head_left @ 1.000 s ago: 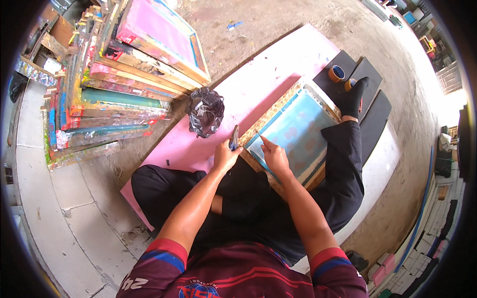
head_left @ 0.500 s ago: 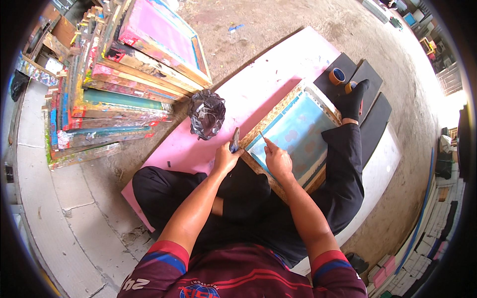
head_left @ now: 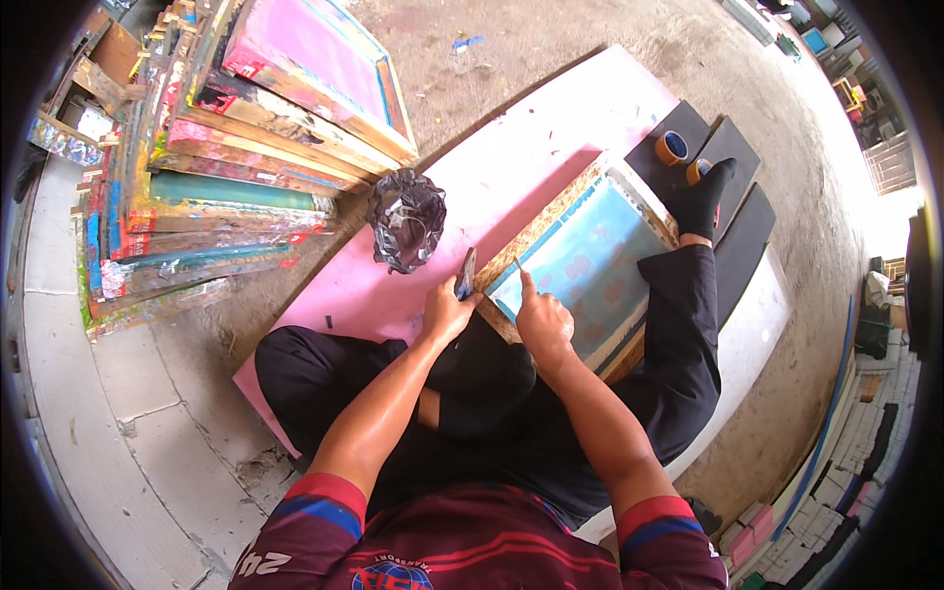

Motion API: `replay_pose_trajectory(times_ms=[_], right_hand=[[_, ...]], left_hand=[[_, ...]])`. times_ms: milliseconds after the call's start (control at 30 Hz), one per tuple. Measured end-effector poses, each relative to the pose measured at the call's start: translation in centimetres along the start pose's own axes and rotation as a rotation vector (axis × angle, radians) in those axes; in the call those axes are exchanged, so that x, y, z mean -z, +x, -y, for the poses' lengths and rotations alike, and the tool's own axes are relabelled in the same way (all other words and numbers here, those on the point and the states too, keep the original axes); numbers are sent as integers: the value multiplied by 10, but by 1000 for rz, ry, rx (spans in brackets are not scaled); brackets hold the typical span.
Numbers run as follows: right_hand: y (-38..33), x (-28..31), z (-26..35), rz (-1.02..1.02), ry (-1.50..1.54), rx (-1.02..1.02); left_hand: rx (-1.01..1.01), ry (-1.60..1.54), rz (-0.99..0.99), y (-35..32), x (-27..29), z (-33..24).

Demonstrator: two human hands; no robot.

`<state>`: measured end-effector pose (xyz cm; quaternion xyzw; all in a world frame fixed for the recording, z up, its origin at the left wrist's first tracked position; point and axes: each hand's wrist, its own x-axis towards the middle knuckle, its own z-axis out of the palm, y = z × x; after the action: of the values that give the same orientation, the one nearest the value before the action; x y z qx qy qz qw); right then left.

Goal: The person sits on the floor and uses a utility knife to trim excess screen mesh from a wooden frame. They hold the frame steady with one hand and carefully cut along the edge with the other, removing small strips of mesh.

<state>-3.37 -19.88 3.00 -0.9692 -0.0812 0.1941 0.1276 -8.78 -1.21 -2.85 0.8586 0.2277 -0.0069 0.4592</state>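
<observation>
A wooden screen-printing frame [head_left: 549,215] with blue mesh [head_left: 580,265] lies tilted across my lap, its far end by my foot. My right hand [head_left: 544,317] is closed around a thin pointed tool [head_left: 519,264], index finger stretched along it, with the tip at the inner left edge of the frame. My left hand [head_left: 448,309] is wrapped round a dark hand tool with some blue on it [head_left: 466,276], its end pointing up. The fingers of that hand are close to the frame's near left corner. The exact kind of either tool is too small to tell.
A crumpled black plastic bag [head_left: 407,221] stands on the pink board [head_left: 511,147] left of the frame. Several stacked screen frames [head_left: 285,118] rise at the far left. Two tape rolls, one of them blue inside [head_left: 672,147], lie on dark pads [head_left: 742,246] by my foot.
The view has shifted slightly. Both hands keep their tools, and the right hand stays at the same left edge of the frame with its fingers turned a little.
</observation>
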Motion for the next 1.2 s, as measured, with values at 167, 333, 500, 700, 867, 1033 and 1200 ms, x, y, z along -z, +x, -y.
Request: replay_pose_trajectory(times_ms=[167,333,500,700,867,1033,1200], right_hand=[[4,1,-5,37,274,-4],[21,-34,-39,-62,485,141],[31,-52,-57,-46,570,183],[7,1,-23,63,446,37],[39,-65,-63,-121,745,224],[19,-8,-41,336,1143,-157],[27,-21,-54,241,1044,-68]], left_hand=[[-13,-48,-4,2,5,1],[-30,-5,5,7,-1,10],[0,-18,50,8,2,7],[-32,15,12,7,4,12],[-31,-32,39,6,3,1],[-22,-13,12,4,7,-1],[-35,22,22,4,10,-10]])
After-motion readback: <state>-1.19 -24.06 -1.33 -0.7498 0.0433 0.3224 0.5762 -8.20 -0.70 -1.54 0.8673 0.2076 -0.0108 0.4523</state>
